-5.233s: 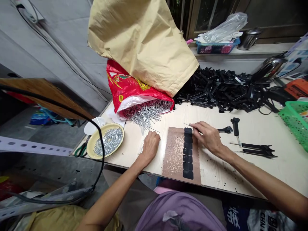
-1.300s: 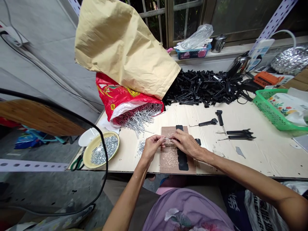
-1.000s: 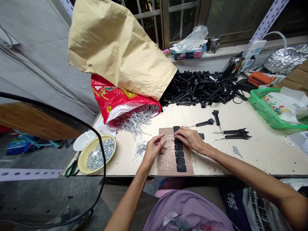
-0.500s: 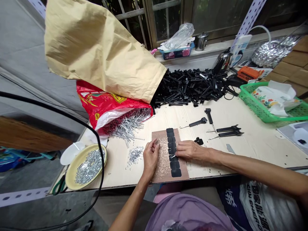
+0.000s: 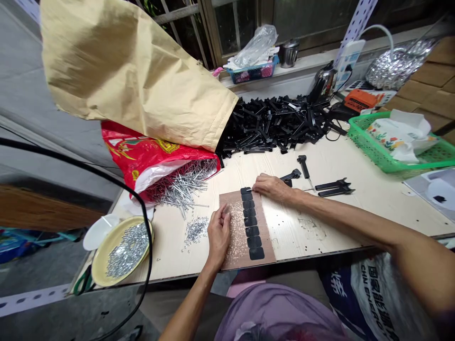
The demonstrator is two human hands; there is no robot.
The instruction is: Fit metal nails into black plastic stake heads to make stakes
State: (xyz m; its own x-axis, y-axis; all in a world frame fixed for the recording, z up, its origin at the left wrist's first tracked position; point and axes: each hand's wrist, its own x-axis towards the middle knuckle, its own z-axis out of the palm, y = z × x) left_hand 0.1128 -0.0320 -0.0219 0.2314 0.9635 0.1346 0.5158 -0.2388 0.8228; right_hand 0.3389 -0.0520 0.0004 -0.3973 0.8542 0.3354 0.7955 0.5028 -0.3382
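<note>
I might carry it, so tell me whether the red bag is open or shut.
Open: the red bag gapes, and metal rods spill onto the table.

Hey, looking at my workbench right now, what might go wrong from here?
The small loose metal pieces lie right beside your left hand, so a sideways brush might scatter them. The yellow bowl sits close to the table's front left corner; a bump could tip its metal contents onto the floor. The thin rods spilling from the red bag's mouth may slide further out if it's nudged.
</note>
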